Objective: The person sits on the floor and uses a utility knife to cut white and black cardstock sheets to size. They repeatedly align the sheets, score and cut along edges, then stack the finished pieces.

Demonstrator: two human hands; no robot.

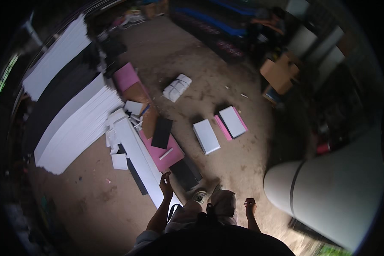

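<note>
My left hand point(165, 182) hangs at the left with its fingers loosely bent, a gap between thumb and fingers and nothing seen in it. It is nearest to a pink sheet point(173, 158) and a long white board point(137, 149). On the pink sheet lie a black sheet point(162, 132) and a small white strip point(166, 154). At the right, my right hand point(250, 206) hangs over the floor, its fingers loosely apart, and no object shows in it. Both hands are small and somewhat dim in the picture.
Two stacks of white sheets, one plain point(206, 136) and one on pink sheets point(233, 121), lie ahead. Beyond is a tied white bundle point(177, 87). Tall white stacks point(77, 128) stand left. A large white roll point(324, 187) is at right. A person point(269, 25) sits near a cardboard box point(280, 73).
</note>
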